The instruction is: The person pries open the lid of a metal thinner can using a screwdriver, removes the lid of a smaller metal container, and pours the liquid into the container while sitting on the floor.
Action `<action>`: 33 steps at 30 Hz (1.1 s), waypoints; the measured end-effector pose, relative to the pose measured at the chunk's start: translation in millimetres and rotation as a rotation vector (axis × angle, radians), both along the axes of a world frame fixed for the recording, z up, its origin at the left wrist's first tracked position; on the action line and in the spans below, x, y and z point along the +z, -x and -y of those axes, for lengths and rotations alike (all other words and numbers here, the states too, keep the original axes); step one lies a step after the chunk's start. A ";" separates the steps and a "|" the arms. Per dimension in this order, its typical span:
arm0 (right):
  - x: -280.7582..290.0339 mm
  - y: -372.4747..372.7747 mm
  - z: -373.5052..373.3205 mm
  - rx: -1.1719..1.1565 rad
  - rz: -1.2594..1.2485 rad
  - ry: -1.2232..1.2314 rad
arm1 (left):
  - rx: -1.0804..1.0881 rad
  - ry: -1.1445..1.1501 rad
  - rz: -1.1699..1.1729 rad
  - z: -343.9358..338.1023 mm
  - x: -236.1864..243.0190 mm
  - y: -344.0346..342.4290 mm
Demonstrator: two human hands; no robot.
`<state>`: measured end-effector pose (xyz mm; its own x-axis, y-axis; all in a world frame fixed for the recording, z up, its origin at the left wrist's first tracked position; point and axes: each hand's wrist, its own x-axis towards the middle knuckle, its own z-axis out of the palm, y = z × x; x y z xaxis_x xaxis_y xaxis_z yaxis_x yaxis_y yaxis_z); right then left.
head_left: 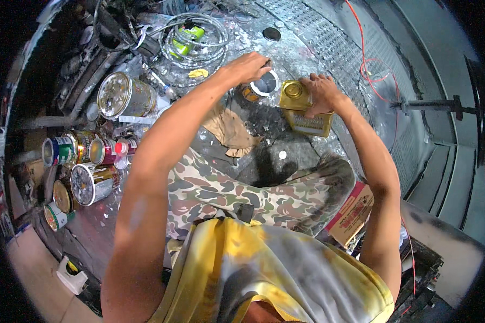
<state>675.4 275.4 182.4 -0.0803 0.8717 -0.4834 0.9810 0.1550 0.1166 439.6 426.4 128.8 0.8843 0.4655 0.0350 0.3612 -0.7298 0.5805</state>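
My left hand is at the back rim of a small open paint can with dark contents, its fingers curled; whether they grip the rim or something small is unclear. To its right, my right hand grips a yellow rectangular metal can with a round top fitting. A crumpled piece of brown paper or cloth lies below the small can. A loose dark round lid sits farther back on the stained surface.
Several paint cans and a large bucket stand left. A coiled hose with a green object lies behind them. A red cord and metal bar are right. A cardboard box lies beside my leg.
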 end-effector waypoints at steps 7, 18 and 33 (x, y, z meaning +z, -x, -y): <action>21.4 -7.7 2.8 0.042 -0.040 -0.002 | 0.047 0.034 -0.022 -6.3 -12.0 7.9; 23.8 11.6 -11.7 0.062 0.076 0.145 | 0.084 0.021 -0.023 -5.8 -6.1 11.1; -6.1 11.9 -3.9 0.045 0.002 0.151 | 0.004 0.118 -0.190 -3.5 5.4 2.2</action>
